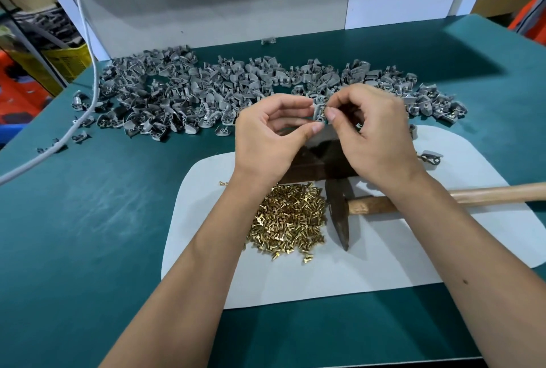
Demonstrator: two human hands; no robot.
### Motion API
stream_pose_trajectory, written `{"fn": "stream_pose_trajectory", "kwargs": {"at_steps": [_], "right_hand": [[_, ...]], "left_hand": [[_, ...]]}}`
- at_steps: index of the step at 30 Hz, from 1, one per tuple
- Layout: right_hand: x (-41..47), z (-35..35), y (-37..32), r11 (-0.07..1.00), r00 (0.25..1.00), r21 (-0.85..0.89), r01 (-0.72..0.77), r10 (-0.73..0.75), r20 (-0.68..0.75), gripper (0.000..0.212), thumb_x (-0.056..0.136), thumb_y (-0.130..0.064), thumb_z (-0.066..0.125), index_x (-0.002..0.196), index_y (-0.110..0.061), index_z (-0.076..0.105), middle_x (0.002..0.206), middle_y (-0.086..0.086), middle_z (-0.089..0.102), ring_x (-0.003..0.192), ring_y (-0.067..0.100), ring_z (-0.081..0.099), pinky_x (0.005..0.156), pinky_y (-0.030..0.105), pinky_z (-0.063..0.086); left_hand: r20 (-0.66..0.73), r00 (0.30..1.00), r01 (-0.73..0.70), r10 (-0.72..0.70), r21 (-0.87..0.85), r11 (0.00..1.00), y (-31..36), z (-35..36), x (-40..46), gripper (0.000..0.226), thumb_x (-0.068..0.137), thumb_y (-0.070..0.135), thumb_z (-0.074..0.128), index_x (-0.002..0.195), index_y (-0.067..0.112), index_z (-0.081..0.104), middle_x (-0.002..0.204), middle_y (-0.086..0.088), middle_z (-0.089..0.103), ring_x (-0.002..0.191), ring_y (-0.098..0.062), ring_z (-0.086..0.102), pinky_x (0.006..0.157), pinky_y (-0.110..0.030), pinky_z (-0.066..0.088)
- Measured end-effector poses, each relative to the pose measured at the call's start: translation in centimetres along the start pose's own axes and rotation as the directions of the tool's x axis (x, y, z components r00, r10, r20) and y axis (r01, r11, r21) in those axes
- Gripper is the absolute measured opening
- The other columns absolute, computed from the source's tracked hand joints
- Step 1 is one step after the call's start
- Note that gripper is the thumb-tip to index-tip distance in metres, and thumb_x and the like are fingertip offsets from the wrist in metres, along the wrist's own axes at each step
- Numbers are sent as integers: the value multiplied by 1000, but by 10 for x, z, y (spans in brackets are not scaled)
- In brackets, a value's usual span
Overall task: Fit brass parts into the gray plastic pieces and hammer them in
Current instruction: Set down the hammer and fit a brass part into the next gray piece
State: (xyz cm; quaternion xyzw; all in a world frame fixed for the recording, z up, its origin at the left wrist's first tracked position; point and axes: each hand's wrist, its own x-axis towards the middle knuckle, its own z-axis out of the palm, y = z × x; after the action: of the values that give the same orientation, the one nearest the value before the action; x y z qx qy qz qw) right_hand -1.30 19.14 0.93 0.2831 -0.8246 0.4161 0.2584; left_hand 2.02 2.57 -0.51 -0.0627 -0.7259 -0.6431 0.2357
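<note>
— Bright overhead light, isn't it? Even, no glare on the green table [88, 220].
— Soft shadows under both forearms. Edges bow from the wide lens; far corners blur.

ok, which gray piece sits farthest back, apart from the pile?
The lone gray piece at the table's far edge, against the white back panel. Bare green surface separates it from the big pile.

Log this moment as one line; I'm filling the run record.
stage: fitting | left hand: holds gray piece | right hand: pinches at the piece | hammer: lying on mat, untouched | brass pile: on mat
</note>
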Motion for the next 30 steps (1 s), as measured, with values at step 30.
{"fn": "stream_pose_trajectory", "kwargs": {"at_steps": [30], "right_hand": [[-2, -2, -7, 998, 995, -28, -49, 51, 84, 6, 93, -9, 69, 95, -8, 75, 90, 1, 71, 88, 17, 64, 83, 31, 52]], "left_hand": [[-28, 999, 39, -37, 95, 995, 8, 5, -6, 31, 70, -2, 90, 92, 0, 69, 86, -15, 75, 79, -19, 73, 77, -30, 61]]}}
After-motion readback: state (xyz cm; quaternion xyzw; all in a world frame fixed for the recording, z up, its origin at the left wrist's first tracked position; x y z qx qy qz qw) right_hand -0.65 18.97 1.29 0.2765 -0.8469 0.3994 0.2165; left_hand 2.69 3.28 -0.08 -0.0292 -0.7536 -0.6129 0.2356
